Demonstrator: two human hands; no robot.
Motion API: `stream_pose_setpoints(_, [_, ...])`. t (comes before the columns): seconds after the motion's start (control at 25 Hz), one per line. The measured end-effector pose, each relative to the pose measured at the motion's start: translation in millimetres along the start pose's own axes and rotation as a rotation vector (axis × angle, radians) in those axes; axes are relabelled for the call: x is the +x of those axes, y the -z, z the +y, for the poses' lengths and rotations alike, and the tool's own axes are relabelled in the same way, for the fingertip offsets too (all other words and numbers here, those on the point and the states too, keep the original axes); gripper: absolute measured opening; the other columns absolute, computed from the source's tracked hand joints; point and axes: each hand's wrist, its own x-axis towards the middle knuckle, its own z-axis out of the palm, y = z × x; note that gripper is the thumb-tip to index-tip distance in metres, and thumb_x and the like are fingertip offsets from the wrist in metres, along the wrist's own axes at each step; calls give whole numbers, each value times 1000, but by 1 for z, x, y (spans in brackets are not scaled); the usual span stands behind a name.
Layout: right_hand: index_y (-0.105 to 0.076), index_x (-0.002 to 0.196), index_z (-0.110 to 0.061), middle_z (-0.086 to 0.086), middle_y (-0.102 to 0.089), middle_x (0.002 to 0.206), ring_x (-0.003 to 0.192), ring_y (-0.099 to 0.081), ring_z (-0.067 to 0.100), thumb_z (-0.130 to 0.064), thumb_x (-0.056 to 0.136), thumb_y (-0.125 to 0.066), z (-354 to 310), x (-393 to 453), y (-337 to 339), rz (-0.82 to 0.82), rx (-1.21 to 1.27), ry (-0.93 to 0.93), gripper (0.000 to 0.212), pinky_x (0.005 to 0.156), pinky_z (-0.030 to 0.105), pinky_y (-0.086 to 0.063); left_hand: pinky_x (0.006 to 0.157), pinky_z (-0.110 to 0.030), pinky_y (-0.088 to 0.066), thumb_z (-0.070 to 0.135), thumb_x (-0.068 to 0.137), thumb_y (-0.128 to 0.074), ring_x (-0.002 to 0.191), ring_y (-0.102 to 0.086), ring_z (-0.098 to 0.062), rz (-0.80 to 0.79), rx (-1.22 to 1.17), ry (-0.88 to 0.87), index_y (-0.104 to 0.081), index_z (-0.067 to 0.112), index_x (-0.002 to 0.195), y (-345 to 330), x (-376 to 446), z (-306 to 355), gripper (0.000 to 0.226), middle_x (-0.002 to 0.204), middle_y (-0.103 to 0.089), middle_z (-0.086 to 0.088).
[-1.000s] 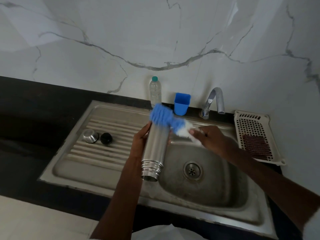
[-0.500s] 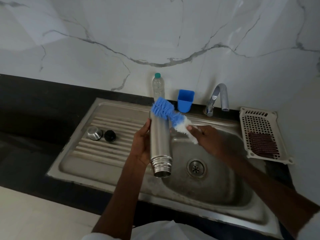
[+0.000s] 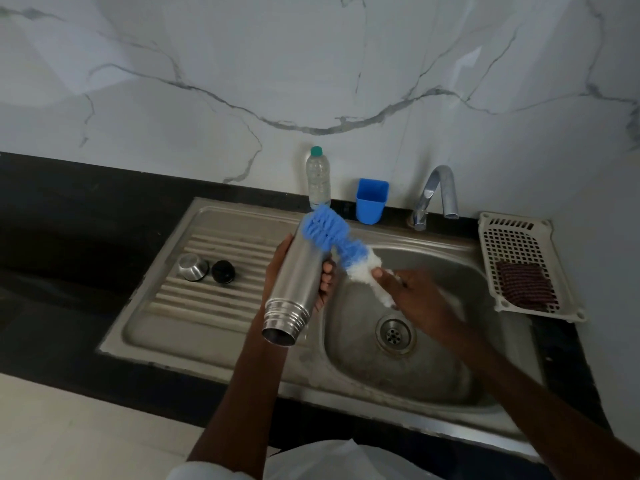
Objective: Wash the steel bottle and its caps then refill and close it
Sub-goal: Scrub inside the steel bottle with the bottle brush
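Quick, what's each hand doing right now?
Left hand: grips the open steel bottle.
Right hand: holds the blue-and-white bottle brush.

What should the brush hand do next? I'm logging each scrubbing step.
Probably draw the blue brush down the steel bottle toward its open mouth: the right hand has the bristles only against the closed far end, while the left hand grips the bottle.
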Motion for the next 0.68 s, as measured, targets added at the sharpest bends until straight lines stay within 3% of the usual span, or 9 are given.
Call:
stream_pose_setpoints(0.12, [-74, 77, -14, 6, -72, 67, 62, -69, 15, -70, 94, -49, -13, 16, -2, -7, -78, -43, 64, 65, 31, -54, 86, -34, -63, 76, 100, -38, 95, -75, -25, 7, 32, 19, -51, 7, 142, -1, -3, -3, 82, 112, -73, -16])
stream_pose_setpoints(0.28, [-68, 64, -14, -2, -63, 54, 51, -59, 6, -63, 94, -55, -7, -3, -11, -8, -42, 40, 58, 62, 28, -48, 88, -28, -61, 84, 94, -25, 96, -74, -19, 20, 14, 18, -52, 13, 139, 5, -7, 11, 88, 111, -73, -9])
stream_pose_setpoints(0.4, [-71, 68, -14, 2, -69, 61, 57, -66, 12, -67, 95, -54, -11, 1, -15, 36, -16, -14, 61, 66, 29, -53, 83, -32, -64, 80, 97, -30, 92, -76, -23, 52, 47, 37, -56, 6, 135, 2, -13, 10, 87, 108, -74, -14])
stream_pose_setpoints(0.52, [-69, 65, -19, -6, -65, 54, 53, -62, 1, -62, 97, -53, -31, 2, -19, -23, -100, -3, 57, 56, 10, -45, 68, -38, -65, 68, 98, -54, 81, -74, -25, 287, 146, -118, -55, 4, 139, -5, -11, 5, 77, 102, -72, -15])
stream_pose_setpoints(0.56, [-68, 64, -19, -6, -64, 52, 50, -60, 0, -61, 97, -55, -30, -2, -17, -24, -99, -3, 55, 54, 9, -44, 68, -39, -64, 66, 95, -61, 81, -73, -25, 381, 124, -209, -54, 5, 141, -8, -9, 6, 77, 104, -71, -13])
stream_pose_setpoints(0.68, [-72, 75, -18, -4, -68, 58, 48, -61, 3, -53, 96, -64, -20, -18, -6, 39, 8, -88, 41, 55, 22, -50, 88, -54, -61, 55, 84, -82, 101, -73, -33, 531, -57, -347, -53, 8, 147, -9, -1, 4, 83, 115, -72, -16])
